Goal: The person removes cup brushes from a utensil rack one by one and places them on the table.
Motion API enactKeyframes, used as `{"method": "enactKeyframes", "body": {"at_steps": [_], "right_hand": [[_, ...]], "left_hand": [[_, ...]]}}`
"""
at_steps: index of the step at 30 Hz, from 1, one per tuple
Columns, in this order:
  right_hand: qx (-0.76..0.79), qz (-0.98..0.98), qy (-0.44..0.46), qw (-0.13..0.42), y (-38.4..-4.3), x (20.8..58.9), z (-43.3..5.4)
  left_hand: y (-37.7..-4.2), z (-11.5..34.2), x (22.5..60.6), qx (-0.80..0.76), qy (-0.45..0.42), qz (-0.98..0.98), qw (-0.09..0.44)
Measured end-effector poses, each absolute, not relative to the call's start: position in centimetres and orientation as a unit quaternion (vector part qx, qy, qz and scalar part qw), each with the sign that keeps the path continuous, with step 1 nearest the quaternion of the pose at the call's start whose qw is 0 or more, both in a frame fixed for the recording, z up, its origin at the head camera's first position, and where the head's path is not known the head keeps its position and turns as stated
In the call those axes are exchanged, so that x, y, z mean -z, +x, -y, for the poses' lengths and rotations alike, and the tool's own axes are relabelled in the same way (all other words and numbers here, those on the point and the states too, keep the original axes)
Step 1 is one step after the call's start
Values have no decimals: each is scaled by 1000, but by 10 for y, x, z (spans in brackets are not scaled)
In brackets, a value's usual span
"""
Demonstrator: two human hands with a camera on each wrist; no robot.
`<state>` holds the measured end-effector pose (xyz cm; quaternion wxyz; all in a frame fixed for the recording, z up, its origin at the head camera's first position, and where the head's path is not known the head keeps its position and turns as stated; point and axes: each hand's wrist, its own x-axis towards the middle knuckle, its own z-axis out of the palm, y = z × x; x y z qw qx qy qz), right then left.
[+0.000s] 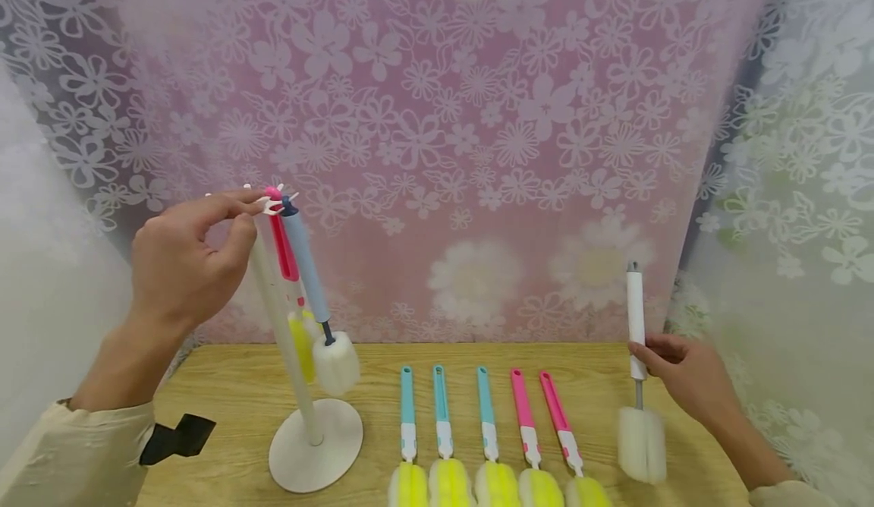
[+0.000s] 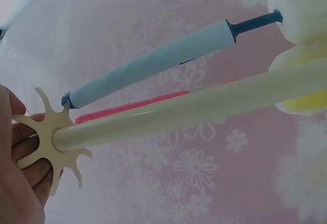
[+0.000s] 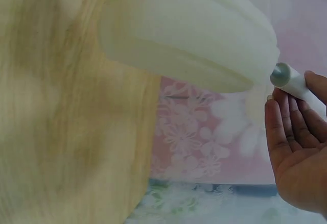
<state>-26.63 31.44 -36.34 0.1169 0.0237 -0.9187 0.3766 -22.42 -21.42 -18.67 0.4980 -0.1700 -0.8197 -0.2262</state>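
Observation:
My left hand [image 1: 190,260] holds the hooked top [image 2: 48,132] of a cream-coloured stand [image 1: 290,347] between thumb and fingers. From its hooks hang a light-blue-handled sponge brush [image 1: 306,264] with a white head and a pink-handled sponge brush [image 1: 284,249] with a yellow-and-white head, partly behind the pole. On the right, my right hand [image 1: 693,378] pinches the white handle [image 1: 636,317] of another sponge brush. That brush is upright with its white sponge head [image 3: 189,35] down; whether the head touches the table cannot be told.
Several sponge brushes lie in a row on the wooden table [image 1: 369,370], with teal handles [image 1: 407,397] and pink handles [image 1: 522,397], yellow-and-white heads towards me. The stand's round base [image 1: 293,461] is at the left. A flowered curtain [image 1: 464,112] hangs behind the table.

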Motion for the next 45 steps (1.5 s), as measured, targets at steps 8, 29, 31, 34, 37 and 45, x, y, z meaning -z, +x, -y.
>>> {"method": "enactKeyframes", "body": {"at_steps": [8, 29, 31, 34, 37, 45], "right_hand": [[-376, 927, 4, 6, -267, 393, -325], [-418, 899, 0, -133, -270, 457, -323], [-412, 902, -11, -130, -270, 461, -322], [-406, 905, -16, -128, -269, 464, -321], [-412, 901, -19, -133, -269, 464, -321], [-417, 898, -43, -137, -270, 469, -320]], "left_hand": [[-224, 217, 188, 234, -162, 820, 496], [-226, 212, 187, 238, -152, 823, 494], [-226, 212, 187, 237, -149, 823, 495], [-226, 212, 188, 234, -149, 821, 499], [-226, 212, 189, 233, -153, 818, 504], [-227, 211, 191, 222, -150, 818, 510]]}}
